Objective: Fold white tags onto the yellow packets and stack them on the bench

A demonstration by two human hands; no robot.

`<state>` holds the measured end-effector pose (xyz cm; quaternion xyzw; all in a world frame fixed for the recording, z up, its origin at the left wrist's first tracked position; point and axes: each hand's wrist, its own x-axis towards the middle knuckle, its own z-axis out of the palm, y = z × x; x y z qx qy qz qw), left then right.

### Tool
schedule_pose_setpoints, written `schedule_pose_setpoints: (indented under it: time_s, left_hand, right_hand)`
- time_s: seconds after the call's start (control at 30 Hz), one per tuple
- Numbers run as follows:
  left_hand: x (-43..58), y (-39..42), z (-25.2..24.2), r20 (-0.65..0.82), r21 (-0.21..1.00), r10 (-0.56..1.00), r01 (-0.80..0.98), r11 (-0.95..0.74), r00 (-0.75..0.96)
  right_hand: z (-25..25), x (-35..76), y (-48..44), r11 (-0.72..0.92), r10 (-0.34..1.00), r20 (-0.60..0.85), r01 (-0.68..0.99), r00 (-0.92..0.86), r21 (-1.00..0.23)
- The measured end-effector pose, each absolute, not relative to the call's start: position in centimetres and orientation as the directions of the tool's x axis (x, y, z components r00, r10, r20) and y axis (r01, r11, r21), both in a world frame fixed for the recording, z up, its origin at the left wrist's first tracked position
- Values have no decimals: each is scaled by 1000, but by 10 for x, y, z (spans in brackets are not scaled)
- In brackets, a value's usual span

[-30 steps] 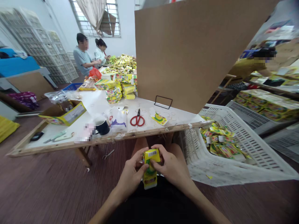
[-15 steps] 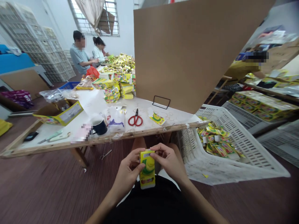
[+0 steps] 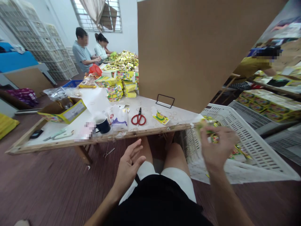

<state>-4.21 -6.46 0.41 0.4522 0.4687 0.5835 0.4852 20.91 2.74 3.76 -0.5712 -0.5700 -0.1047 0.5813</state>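
Note:
Above my lap, my left hand (image 3: pixel 129 164) is open and holds nothing, its fingers apart. My right hand (image 3: pixel 217 146) is over the near side of a white plastic crate (image 3: pixel 265 147), blurred by motion. Between its fingers is a small yellow-green box (image 3: pixel 201 128), smeared and partly covered by the fingers. Inside the crate lie several yellow packets (image 3: pixel 237 153), partly hidden behind my right hand and forearm.
On the table (image 3: pixel 122 135) are red-handled scissors (image 3: pixel 138 118), a flat yellow packet (image 3: pixel 161 117), a dark mug (image 3: pixel 102 125) and an open carton (image 3: pixel 63 113). A large cardboard sheet (image 3: pixel 183 56) stands upright behind. Two people (image 3: pixel 82 51) sit at the far end beside a yellow heap (image 3: pixel 124 61).
My right hand has moved right, from my lap to over the crate, carrying the yellow box. The left hand has let go of the box and opened.

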Motion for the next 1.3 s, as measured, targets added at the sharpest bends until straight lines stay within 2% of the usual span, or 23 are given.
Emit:
schedule_pose_setpoints:
  time_s: [0.03,0.07,0.1,0.17,0.23,0.33,0.53,0.73,0.93,1.13,1.3]
  left_hand:
    - [-42,-63,3,75,987,990,-133,-91,-119]
    - [-41,-62,2,70,990,992,-117,-82,-102]
    - [-40,-61,2,62,993,995,-95,-68,-74]
    - [-37,-60,0,51,997,998,-52,-52,-22]
    - [-37,-61,-1,57,998,998,-18,-57,-6]
    - [-41,-61,-3,85,996,994,12,-84,-65]
    - [-49,-60,-3,45,995,994,94,-36,-101]
    - [-41,-59,-1,-3,995,999,104,7,-37]
    - [-39,-58,-2,10,992,998,126,-3,-60]
    - [-35,-59,-2,2,988,1000,156,3,-31]
    - [-35,-58,-3,11,989,1000,150,-7,-25]
  right_hand:
    - [39,225,42,185,437,816,851,377,-492]
    - [38,236,58,110,418,829,886,370,-451]
    - [35,241,73,101,460,826,905,327,-414]
    - [21,232,104,118,691,693,914,206,-389]
    - [1,206,136,49,918,382,925,108,-378]
    - [-27,162,181,-14,970,220,931,101,-366]
    - [-53,138,230,-119,991,25,948,132,-295]
    - [-61,148,225,-118,989,61,959,138,-257]
    - [-61,148,218,-112,983,110,954,147,-277]
    - [-58,151,216,-170,972,95,919,217,-356]
    - [-50,151,209,-183,971,40,846,234,-501]
